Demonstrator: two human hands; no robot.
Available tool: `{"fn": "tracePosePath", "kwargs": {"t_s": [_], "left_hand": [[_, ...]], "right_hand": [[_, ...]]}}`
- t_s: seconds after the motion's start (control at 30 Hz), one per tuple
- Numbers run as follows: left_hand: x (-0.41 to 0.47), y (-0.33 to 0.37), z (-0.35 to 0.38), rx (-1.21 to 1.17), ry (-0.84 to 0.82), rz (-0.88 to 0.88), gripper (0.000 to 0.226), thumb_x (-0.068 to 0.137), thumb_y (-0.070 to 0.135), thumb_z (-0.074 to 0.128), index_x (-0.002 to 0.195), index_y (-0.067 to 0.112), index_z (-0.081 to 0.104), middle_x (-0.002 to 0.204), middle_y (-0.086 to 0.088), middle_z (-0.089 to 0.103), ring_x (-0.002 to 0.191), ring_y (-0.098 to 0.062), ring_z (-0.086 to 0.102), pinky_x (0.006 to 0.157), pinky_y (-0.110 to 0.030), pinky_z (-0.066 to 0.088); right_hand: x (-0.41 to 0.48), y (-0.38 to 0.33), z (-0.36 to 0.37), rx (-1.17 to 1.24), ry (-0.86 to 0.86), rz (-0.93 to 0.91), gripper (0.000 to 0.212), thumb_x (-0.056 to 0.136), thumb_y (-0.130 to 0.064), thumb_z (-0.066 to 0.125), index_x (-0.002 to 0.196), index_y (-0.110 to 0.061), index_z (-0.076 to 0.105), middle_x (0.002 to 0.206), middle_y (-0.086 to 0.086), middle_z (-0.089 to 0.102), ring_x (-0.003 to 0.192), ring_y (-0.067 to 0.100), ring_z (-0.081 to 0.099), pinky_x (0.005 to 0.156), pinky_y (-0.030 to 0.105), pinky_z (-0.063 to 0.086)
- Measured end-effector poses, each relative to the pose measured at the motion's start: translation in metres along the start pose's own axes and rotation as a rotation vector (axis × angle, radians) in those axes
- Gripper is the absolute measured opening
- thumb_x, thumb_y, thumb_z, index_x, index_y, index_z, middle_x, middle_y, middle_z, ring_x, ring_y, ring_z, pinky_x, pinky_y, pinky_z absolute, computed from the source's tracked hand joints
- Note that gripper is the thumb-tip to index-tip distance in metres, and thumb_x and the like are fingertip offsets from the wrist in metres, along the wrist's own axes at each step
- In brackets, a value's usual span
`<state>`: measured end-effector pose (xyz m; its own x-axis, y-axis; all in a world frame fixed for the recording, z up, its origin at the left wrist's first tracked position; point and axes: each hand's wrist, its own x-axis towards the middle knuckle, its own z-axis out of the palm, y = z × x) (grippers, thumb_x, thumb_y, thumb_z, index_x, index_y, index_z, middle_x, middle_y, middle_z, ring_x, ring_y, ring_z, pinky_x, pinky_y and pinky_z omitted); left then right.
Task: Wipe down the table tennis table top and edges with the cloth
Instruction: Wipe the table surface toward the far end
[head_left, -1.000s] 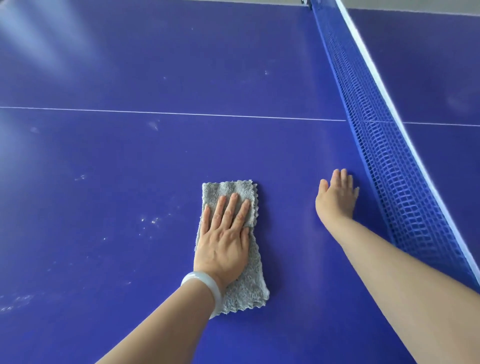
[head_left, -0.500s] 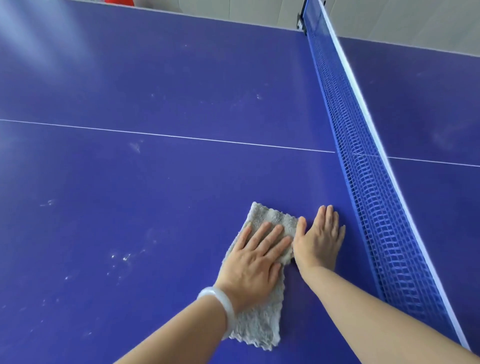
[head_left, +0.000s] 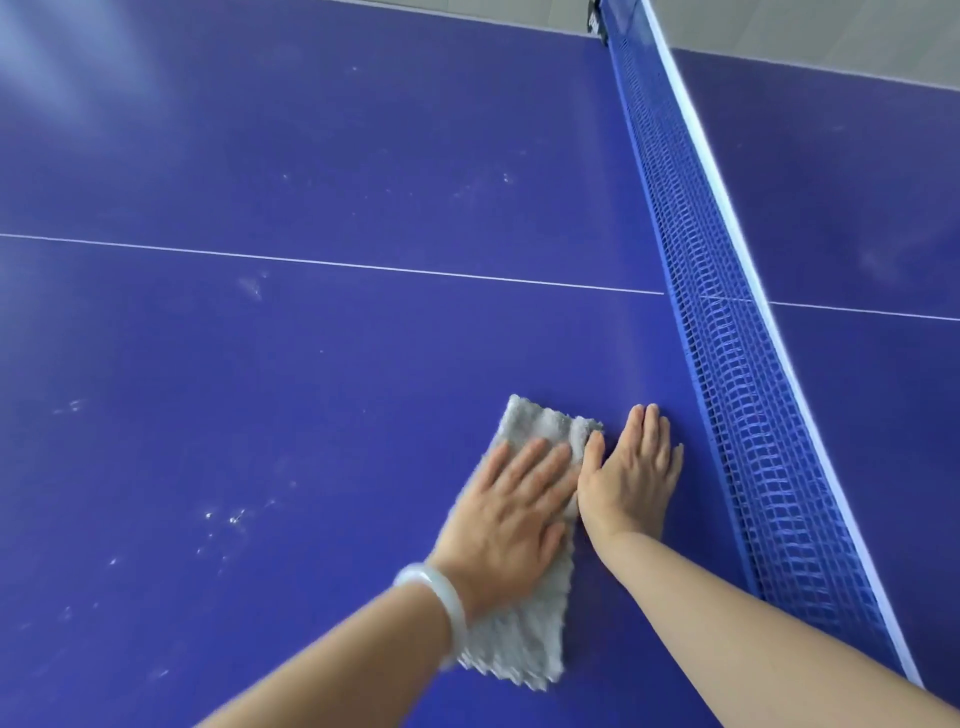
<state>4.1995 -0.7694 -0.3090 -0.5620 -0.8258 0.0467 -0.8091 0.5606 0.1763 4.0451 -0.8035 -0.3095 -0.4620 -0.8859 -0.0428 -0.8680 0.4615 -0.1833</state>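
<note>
A grey folded cloth (head_left: 540, 423) lies flat on the blue table tennis table top (head_left: 311, 364). My left hand (head_left: 511, 512), with a pale bangle at the wrist, presses palm-down on the middle of the cloth, fingers spread. My right hand (head_left: 631, 470) rests flat on the bare table just right of the cloth, its thumb touching the cloth's edge. It sits close to the foot of the net.
The blue net (head_left: 727, 332) with a white top band runs from the far edge to the near right. A thin white centre line (head_left: 332, 264) crosses the table. White dust specks (head_left: 228, 519) lie left of the cloth. The table's far edge (head_left: 467, 18) shows at the top.
My left hand slid the cloth to the right, from mid-table up against my right hand near the net. The right hand stayed planted.
</note>
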Motion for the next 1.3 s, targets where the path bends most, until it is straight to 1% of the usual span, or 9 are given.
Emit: {"fn": "tracePosePath", "kwargs": {"t_s": [0.13,0.23,0.4,0.57,0.7,0.83,1.07,1.17,1.3], "left_hand": [[0.009,-0.104,-0.019,0.005,0.053,-0.38,0.06,0.098,0.045,0.017,0.156,0.029,0.023,0.163,0.004,0.017,0.152,-0.019,0.006,0.123,-0.045,0.005],[0.006,-0.121,-0.019,-0.007,0.062,-0.568,0.063,0.097,0.046,0.015,0.156,0.029,0.02,0.164,0.005,0.013,0.152,-0.018,0.004,0.123,-0.044,0.002],[0.01,-0.114,-0.02,-0.014,0.045,-0.547,0.064,0.096,0.047,0.012,0.157,0.029,0.015,0.165,0.006,0.008,0.152,-0.018,0.0,0.123,-0.044,0.001],[0.008,-0.119,-0.02,-0.012,0.052,-0.546,0.063,0.097,0.047,0.013,0.157,0.029,0.012,0.165,0.007,0.005,0.152,-0.016,-0.004,0.122,-0.043,-0.004],[0.009,-0.118,-0.023,-0.017,0.034,-0.546,0.064,0.096,0.048,0.011,0.158,0.03,0.01,0.165,0.008,0.002,0.152,-0.015,-0.007,0.122,-0.043,-0.005],[0.006,-0.12,-0.023,-0.019,0.02,-0.514,0.063,0.097,0.051,0.012,0.157,0.032,0.007,0.164,0.01,-0.002,0.151,-0.015,-0.012,0.122,-0.045,-0.004],[0.054,-0.121,-0.021,-0.024,-0.053,-0.122,0.055,0.103,0.051,0.013,0.156,0.038,0.008,0.164,0.014,0.001,0.151,-0.015,-0.009,0.123,-0.044,-0.004],[0.09,-0.138,-0.022,0.002,-0.05,-0.157,0.054,0.104,0.047,0.017,0.156,0.038,0.01,0.164,0.013,0.003,0.152,-0.014,-0.006,0.122,-0.043,-0.004],[0.085,-0.205,-0.034,0.004,0.033,-0.422,0.054,0.104,0.042,0.024,0.156,0.035,0.015,0.164,0.009,0.01,0.152,-0.018,0.003,0.122,-0.044,-0.001]], "right_hand": [[-0.002,-0.002,0.002,-0.054,0.007,-0.002,0.07,0.102,-0.044,0.032,0.157,-0.004,0.017,0.166,0.011,0.012,0.154,0.024,0.008,0.125,0.046,0.004],[-0.001,-0.005,0.002,-0.098,-0.007,0.001,0.071,0.102,-0.045,0.03,0.157,-0.003,0.014,0.166,0.012,0.01,0.154,0.025,0.006,0.125,0.047,0.003],[-0.004,-0.001,-0.002,-0.133,-0.035,-0.026,0.067,0.103,-0.037,0.033,0.155,0.002,0.017,0.164,0.019,0.013,0.153,0.032,0.009,0.124,0.052,0.007],[-0.01,-0.021,0.003,-0.12,0.034,-0.519,0.069,0.083,0.008,0.061,0.148,0.003,0.038,0.158,0.02,0.031,0.148,0.035,0.028,0.123,0.047,0.014],[0.011,-0.093,0.009,0.075,-0.05,-0.385,0.058,0.105,-0.018,0.039,0.158,-0.008,0.016,0.166,0.008,0.008,0.154,0.023,0.004,0.125,0.039,-0.003],[0.01,-0.12,0.019,0.226,0.006,-0.16,0.051,0.106,-0.025,0.033,0.156,-0.013,0.028,0.165,0.002,0.018,0.154,0.017,0.01,0.125,0.037,-0.002],[0.009,-0.117,0.023,0.246,0.039,-0.184,0.05,0.106,-0.033,0.03,0.153,-0.015,0.037,0.163,0.001,0.026,0.153,0.015,0.014,0.125,0.037,0.002],[0.008,-0.117,0.023,0.204,0.055,-0.197,0.052,0.105,-0.034,0.036,0.153,-0.015,0.036,0.163,0.002,0.025,0.153,0.016,0.014,0.125,0.039,0.004],[0.008,-0.117,0.025,0.141,0.028,-0.216,0.055,0.102,-0.039,0.039,0.154,-0.023,0.033,0.165,0.005,0.02,0.153,0.021,0.013,0.125,0.042,0.003]]}}
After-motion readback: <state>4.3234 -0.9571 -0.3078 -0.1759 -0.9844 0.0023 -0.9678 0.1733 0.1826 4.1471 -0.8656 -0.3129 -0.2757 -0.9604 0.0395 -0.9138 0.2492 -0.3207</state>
